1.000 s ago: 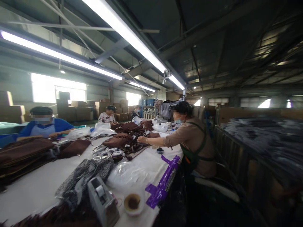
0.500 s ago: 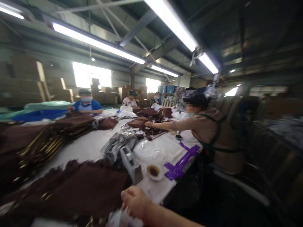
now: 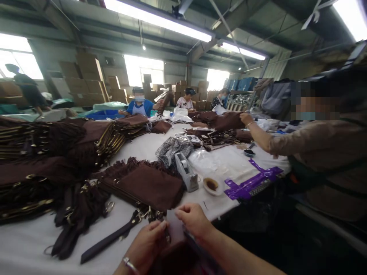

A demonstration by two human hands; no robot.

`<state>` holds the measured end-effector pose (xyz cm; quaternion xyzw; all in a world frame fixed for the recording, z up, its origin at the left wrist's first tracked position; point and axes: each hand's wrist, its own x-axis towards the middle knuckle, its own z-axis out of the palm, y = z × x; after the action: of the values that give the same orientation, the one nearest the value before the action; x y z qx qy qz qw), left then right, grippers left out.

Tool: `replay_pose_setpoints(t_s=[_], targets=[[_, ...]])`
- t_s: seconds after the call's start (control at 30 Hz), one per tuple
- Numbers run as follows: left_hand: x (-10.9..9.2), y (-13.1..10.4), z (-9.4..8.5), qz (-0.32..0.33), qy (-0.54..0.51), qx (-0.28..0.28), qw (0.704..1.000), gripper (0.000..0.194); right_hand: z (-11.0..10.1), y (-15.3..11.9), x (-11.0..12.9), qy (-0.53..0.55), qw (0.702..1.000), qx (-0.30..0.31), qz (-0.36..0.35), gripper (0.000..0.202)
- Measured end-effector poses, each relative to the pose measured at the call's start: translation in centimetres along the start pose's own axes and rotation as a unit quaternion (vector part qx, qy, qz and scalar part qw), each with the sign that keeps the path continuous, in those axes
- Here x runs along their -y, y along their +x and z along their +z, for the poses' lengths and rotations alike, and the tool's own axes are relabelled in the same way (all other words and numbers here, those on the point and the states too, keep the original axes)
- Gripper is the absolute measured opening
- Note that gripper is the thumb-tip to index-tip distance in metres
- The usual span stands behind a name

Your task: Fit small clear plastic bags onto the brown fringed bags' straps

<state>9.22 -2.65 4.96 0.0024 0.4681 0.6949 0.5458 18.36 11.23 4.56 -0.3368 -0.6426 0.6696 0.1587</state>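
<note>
At the near table edge, my left hand point(image 3: 150, 240) is closed, thumb and fingers pinched at the edge of a dark brown bag point(image 3: 174, 261) beside a small metal fitting. My right hand point(image 3: 195, 219) pinches a thin whitish sheet point(image 3: 174, 223), paper or plastic, which stands up between both hands. The lower part of the bag is dark and cut off by the frame. Just beyond lies a stack of brown fringed bags point(image 3: 149, 181) with metal rings. To its left rests a dark strap point(image 3: 110, 236) with clasps.
A grey tape dispenser point(image 3: 186, 173) and a dish of dark liquid point(image 3: 212, 186) stand past my right hand, near purple tape point(image 3: 252, 178) on the table edge. More brown bags point(image 3: 69, 137) are piled left. A co-worker point(image 3: 315, 152) reaches in from the right; others sit across.
The view has swung right and down. My left hand has come into view, and my right hand is raised beside it with the whitish sheet. The nearby co-worker has lifted a brown piece.
</note>
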Motion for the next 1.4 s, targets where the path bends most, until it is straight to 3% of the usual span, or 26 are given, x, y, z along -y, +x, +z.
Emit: replay_pose_setpoints(t_s=[0.17,0.33,0.5,0.77,1.1,1.27,1.33,1.4], targets=[[-1.6,0.3,-0.5,0.012,0.002,-0.031,0.999,0.005,-1.2,-2.3,-0.6,-0.08,0.997,0.015,-0.002,0.015],[-1.2,1.0,0.0,0.016,0.009,-0.048,0.999,0.015,-0.9,-3.2,-1.5,-0.095,0.995,0.021,0.016,0.012],[-0.1,1.3,-0.4,0.035,0.053,-0.067,0.996,0.031,-0.4,-3.2,-1.6,-0.076,0.996,0.016,0.033,0.013],[0.0,1.1,-0.1,0.06,0.105,-0.084,0.989,0.032,-0.3,-3.6,-1.4,0.001,0.996,0.024,0.081,0.022],[0.2,1.2,-0.2,0.095,0.166,-0.1,0.976,0.035,1.2,-2.1,-1.6,0.039,0.995,0.031,0.085,0.029],[0.0,-1.1,-0.6,0.009,0.084,-0.078,0.993,0.036,2.9,-0.8,-1.4,0.058,0.991,0.025,0.116,0.024],[0.3,-1.8,-1.1,-0.004,0.126,-0.094,0.988,0.035,3.6,-0.8,-1.3,0.034,0.992,0.011,0.118,0.021],[0.5,-1.5,-1.1,0.015,0.229,-0.16,0.96,0.032,4.1,-0.9,-1.2,-0.013,0.993,-0.01,0.117,0.021]])
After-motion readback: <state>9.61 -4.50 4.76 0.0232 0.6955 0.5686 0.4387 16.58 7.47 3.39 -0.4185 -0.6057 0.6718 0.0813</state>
